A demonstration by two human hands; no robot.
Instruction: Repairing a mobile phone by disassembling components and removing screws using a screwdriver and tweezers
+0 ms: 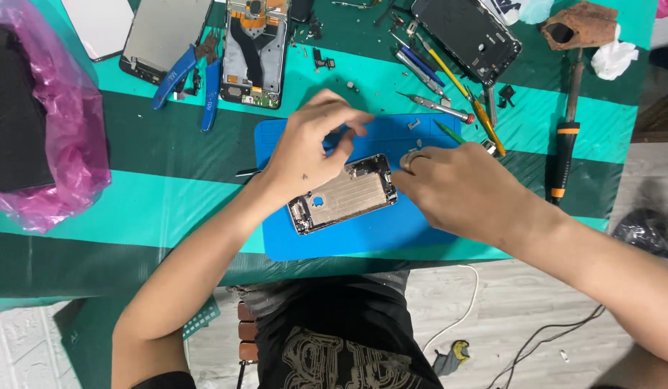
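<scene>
Both hands are set over an opened phone (343, 194) laid on a blue mat (363, 234) on the desk (168, 209). Left hand (305, 155) is held above its upper edge, fingertips loosely pinched; whether anything is gripped cannot be told. Right hand (456, 191) is pressed, fingers together, against its right end.

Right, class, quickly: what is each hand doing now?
Left hand: fingers pinched above the opened phone; whether they hold anything cannot be told.
Right hand: resting at the phone's edge, grip hidden.
</scene>
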